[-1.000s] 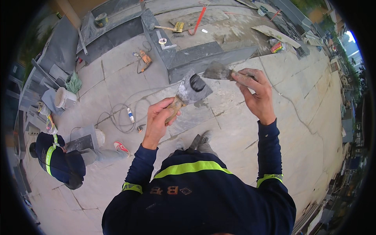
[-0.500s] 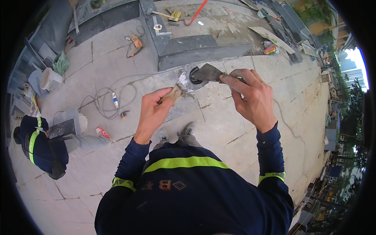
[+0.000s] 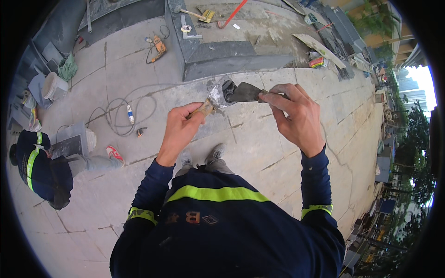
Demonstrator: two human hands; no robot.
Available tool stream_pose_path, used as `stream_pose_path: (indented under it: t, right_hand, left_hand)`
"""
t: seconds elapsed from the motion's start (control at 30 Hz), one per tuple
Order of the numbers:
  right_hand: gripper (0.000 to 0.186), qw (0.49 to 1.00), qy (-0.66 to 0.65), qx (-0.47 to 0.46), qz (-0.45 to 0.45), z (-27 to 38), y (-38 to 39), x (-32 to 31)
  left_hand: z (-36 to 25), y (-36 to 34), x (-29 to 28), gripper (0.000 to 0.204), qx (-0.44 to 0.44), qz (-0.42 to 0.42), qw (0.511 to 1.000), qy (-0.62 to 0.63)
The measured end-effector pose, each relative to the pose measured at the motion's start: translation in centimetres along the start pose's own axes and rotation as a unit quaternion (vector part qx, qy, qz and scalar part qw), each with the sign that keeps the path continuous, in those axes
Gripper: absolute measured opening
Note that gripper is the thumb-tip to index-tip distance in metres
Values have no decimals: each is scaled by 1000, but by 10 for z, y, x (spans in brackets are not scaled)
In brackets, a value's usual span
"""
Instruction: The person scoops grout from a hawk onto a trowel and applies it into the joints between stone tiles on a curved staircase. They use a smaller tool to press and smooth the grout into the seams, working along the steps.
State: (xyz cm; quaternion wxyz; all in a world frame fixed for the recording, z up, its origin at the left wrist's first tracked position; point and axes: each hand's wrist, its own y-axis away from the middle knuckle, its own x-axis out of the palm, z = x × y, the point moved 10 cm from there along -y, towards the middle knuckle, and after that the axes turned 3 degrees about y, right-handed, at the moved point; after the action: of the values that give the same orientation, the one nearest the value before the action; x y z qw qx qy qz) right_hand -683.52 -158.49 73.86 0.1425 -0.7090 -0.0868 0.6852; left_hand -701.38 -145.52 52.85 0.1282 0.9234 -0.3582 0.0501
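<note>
My left hand (image 3: 180,129) is closed around the wooden handle (image 3: 203,109) of a putty knife, whose pale, smeared blade (image 3: 215,96) points away and to the right. Between finger and thumb, my right hand (image 3: 296,116) pinches a second putty knife with a broad dark blade (image 3: 246,92) pointing left. Where the two blades come close, a lump of dark, glossy paste (image 3: 227,88) sits at the tip of the right blade. Whether it also touches the left blade is hard to tell. Both tools are held above the paved floor in front of me.
Ahead runs a grey stone kerb (image 3: 222,62) with a hammer (image 3: 191,13) farther back. An orange power tool (image 3: 159,46) and a coiled cable (image 3: 121,116) lie on the floor. At left, a person (image 3: 46,167) crouches by a grey tray (image 3: 69,143); a white bucket (image 3: 54,85) stands beyond.
The right-hand blade has shifted slightly down and lies flatter. The dark paste has changed from a curved ring to a more compact lump. My whole view has turned slightly.
</note>
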Motion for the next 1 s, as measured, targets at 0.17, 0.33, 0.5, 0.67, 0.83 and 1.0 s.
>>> stream_pose_path:
  t: [0.17,0.33,0.5,0.67,0.83,1.0]
  right_hand:
    - [41,999,-35,32,-11,-12,8,13]
    - [39,997,-35,64,-37,-40,8,27]
    - [37,995,-9,101,-8,-103,-7,51]
    - [39,992,-16,124,-24,-178,-27,69]
    - [42,983,-72,166,-36,-254,-49,86]
    - [46,983,-61,171,6,-317,-69,105]
  left_hand:
    - [9,-14,4,38,-1,33,999,-19]
    - [23,-48,18,39,-28,46,998,-40]
    - [17,-112,56,36,3,85,994,-63]
    - [22,-192,93,34,-26,113,990,-77]
    - [29,-269,128,34,-80,117,989,-37]
    - [26,-332,163,32,-21,143,987,-67]
